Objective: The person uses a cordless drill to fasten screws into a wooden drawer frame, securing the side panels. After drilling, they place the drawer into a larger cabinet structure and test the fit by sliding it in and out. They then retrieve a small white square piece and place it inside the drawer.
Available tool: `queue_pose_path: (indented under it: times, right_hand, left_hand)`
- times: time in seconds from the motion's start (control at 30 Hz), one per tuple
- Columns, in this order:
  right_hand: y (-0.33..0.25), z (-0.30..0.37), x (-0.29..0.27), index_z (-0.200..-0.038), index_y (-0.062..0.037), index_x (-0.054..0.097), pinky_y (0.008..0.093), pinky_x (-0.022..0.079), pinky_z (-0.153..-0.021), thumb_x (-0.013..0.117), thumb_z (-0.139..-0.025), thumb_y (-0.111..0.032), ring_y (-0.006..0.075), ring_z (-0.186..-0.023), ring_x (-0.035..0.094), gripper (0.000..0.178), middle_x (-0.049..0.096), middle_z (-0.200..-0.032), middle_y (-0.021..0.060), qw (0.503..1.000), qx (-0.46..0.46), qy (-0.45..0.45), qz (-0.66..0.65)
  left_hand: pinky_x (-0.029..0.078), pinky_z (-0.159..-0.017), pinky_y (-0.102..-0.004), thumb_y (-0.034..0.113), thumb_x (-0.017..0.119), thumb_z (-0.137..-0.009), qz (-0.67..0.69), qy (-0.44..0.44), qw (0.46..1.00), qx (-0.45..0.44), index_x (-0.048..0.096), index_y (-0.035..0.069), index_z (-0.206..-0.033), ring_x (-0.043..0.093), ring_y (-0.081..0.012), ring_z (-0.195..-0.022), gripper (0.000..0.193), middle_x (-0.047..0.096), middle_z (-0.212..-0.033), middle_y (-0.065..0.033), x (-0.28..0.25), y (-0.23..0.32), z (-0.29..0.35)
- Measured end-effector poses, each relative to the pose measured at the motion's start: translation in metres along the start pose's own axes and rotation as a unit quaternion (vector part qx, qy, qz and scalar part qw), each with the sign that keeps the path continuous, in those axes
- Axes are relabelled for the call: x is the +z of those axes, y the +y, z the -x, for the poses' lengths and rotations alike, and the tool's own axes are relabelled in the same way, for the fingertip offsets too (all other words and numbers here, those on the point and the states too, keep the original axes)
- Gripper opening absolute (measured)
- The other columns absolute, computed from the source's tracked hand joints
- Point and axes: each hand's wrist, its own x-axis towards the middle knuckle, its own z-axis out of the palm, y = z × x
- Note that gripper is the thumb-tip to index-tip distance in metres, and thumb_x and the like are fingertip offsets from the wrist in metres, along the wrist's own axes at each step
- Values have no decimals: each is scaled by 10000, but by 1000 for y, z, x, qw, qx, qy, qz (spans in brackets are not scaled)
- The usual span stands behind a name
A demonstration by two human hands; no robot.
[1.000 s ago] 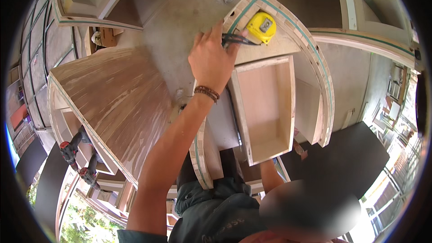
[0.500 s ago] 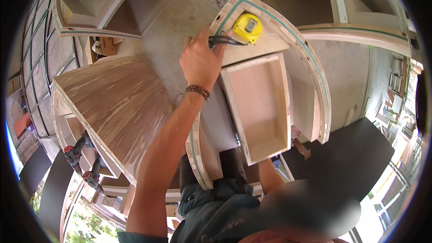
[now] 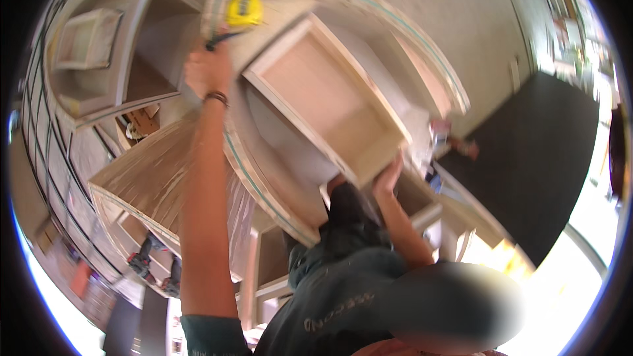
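Observation:
A shallow wooden drawer box point(image 3: 316, 86) lies tilted over the opening of a curved-edge cabinet point(image 3: 369, 59). My right hand point(image 3: 388, 177) grips the drawer's near end at its lower right corner; some fingers are hidden behind the wood. Up at the cabinet's far left, my left hand point(image 3: 210, 71) is closed round a dark slender thing point(image 3: 216, 42), too blurred to name. Just beyond that hand, a yellow tape measure point(image 3: 244, 10) rests on the cabinet's pale wooden panel.
Another cabinet point(image 3: 135, 46) with a small drawer stands at far left. Nearer, a wood-sided cabinet point(image 3: 148, 175) has drills point(image 3: 140, 260) in its front. A dark board point(image 3: 527, 158) lies at the right, with a blurred brush-like tool point(image 3: 465, 148) by its edge.
The view has swung round, so cabinet and drawer appear turned and further left. My right hand, formerly hidden under the drawer, now shows at its near end. The left stays near the tape measure.

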Motion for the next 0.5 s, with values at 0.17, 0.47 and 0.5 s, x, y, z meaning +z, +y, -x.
queue_pose_path:
  times: [0.17,0.47,0.5]
  right_hand:
    - [2,21,10,-1412,-33,493,387,470,-970,628,-986,-338,227,-1126,587,542,603,-1271,126,991,44,-40,123]
    - [-19,29,8,-1317,69,503,435,469,-1000,735,-789,-469,380,-1174,609,789,617,-1208,317,950,69,-98,287]
    - [-22,25,4,-1296,85,516,443,466,-1004,737,-775,-499,392,-1181,605,813,610,-1212,334,945,81,-113,296]
  left_hand:
    - [535,-909,-534,807,486,-856,-4,-9,1000,-6,714,110,-1193,675,-447,-1070,807,710,-1126,-241,6,4,-2]
    - [481,-1005,-518,746,505,-885,-36,-25,993,110,554,3,-1370,588,-443,-1215,888,616,-1307,-268,37,-53,-42]
    - [464,-1029,-519,723,514,-893,-45,-28,991,126,499,2,-1415,553,-442,-1257,890,572,-1361,-271,41,-58,-39]
